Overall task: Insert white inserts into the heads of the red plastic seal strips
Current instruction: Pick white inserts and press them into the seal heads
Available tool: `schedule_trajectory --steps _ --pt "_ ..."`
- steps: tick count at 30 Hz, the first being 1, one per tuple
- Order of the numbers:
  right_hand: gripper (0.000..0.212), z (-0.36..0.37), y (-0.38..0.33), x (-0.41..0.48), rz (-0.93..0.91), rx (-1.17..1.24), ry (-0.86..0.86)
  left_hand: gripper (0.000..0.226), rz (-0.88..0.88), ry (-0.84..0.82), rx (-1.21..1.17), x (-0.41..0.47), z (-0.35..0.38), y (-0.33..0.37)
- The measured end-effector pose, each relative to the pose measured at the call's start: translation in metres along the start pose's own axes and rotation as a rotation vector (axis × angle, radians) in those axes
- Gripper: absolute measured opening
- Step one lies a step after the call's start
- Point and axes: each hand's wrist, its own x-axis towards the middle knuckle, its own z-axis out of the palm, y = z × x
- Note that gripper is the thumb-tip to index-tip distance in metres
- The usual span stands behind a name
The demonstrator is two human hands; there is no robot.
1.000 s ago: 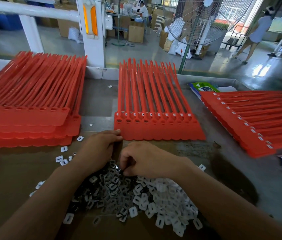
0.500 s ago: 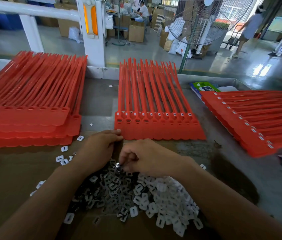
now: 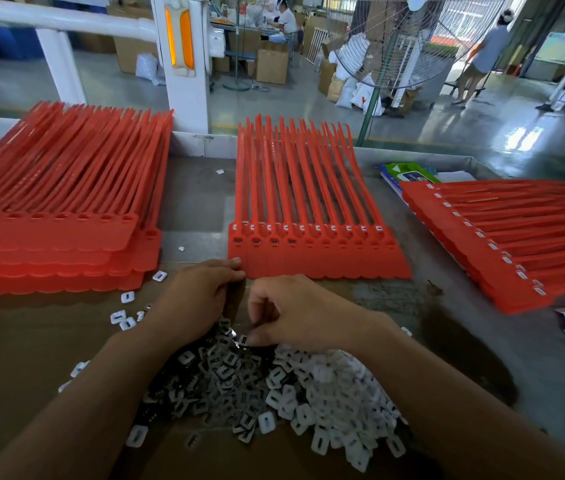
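Both hands meet at the far edge of the pile of inserts [image 3: 274, 386]. Left hand [image 3: 201, 299] is curled knuckles-up, so I cannot tell what it grips; its fingertips lie just beside the near corner of the middle stack of red seal strips [image 3: 308, 251]. Right hand [image 3: 294, 313] pinches a white insert [image 3: 242, 339]. Both forearms hide the pile's sides. A left stack [image 3: 49, 237] and a right stack [image 3: 516, 244] flank the hands, and loose inserts [image 3: 125, 317] lie at left. A fan [image 3: 395, 39] stands beyond the table [image 3: 395, 299].
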Motion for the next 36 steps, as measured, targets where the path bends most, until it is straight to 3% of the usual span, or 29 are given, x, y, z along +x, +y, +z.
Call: schedule_trajectory --steps 6,13,18,27,29,36 --pt "0.024 -0.004 -0.002 -0.002 -0.039 0.032 0.090 0.041 0.000 -0.011 0.000 -0.001 -0.001 0.000" --pt "0.002 -0.006 0.001 -0.002 -0.039 0.091 0.163 0.042 0.000 -0.005 0.010 -0.002 -0.002 0.000" --pt "0.017 -0.011 0.007 0.000 0.011 0.103 0.270 0.040 -0.016 -0.002 0.004 -0.002 -0.002 -0.001" --pt "0.022 -0.047 0.049 0.011 0.215 0.168 0.516 0.038 -0.012 -0.009 -0.003 -0.001 -0.002 -0.001" --pt "0.021 -0.054 0.058 0.017 0.282 0.219 0.566 0.038 -0.010 -0.010 -0.002 -0.001 -0.002 -0.001" --pt "0.010 -0.059 0.074 0.041 0.336 0.069 0.600 0.039 0.007 -0.018 -0.014 -0.002 -0.005 -0.002"
